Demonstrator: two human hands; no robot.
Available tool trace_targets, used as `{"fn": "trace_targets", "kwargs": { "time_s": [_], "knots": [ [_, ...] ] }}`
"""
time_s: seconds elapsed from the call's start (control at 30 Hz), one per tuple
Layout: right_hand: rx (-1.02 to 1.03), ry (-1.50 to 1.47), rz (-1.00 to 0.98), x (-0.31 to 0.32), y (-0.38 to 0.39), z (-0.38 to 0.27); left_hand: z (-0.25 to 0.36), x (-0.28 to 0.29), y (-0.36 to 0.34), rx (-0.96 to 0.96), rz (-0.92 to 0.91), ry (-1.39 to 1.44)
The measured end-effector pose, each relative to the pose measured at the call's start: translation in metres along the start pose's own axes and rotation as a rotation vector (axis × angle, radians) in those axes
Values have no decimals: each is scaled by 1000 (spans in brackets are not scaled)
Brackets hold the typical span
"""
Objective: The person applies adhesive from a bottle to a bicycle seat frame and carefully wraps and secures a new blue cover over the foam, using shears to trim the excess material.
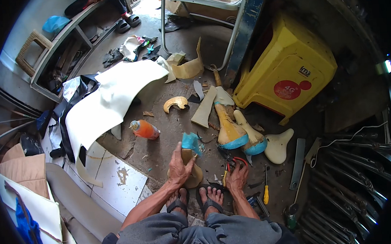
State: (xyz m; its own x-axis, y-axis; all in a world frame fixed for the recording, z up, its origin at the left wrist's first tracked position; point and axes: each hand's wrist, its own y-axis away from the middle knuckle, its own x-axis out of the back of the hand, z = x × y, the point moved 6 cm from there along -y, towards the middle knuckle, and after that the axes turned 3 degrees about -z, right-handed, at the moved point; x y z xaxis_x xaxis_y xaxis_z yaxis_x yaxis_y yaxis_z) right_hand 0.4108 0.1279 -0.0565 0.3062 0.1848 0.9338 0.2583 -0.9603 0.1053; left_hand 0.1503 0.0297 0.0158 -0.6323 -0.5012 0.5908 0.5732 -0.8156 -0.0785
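My left hand [178, 170] is wrapped round a tan bicycle saddle [192, 176], held upright just in front of my feet. A torn blue covering [190, 141] sits over its upper end. My right hand [237, 176] is closed on red-handled pliers [242, 159] low over the floor; their dark jaws point away from me, near the other saddles. Two tan saddles with blue rear edges, one [229, 130] beside the other [254, 139], lie just beyond. Further right is a bare cream saddle [278, 145]. A yellow-handled screwdriver [266, 193] lies right of my right hand.
An orange bottle [145, 129] stands ahead on the left, near a large white sheet [111, 97]. A yellow plastic stool [304, 62] lies tipped at the right. Metal tubes [359, 167] and a flat metal bar [297, 163] line the right side. Scraps litter the floor.
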Motion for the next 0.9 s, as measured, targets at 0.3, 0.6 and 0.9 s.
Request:
{"fn": "trace_targets", "kwargs": {
  "time_s": [0.3, 0.6, 0.9],
  "knots": [
    [108, -143, -163, -3, -24, 29, -20, 55, -62, 140, -2, 730],
    [-119, -498, -496, 40, -13, -7, 39, 66, -50, 176, -59, 988],
    [10, -1023, -702, 112, -8, -76, 37, 76, -47, -94, 38, 464]
  ]
}}
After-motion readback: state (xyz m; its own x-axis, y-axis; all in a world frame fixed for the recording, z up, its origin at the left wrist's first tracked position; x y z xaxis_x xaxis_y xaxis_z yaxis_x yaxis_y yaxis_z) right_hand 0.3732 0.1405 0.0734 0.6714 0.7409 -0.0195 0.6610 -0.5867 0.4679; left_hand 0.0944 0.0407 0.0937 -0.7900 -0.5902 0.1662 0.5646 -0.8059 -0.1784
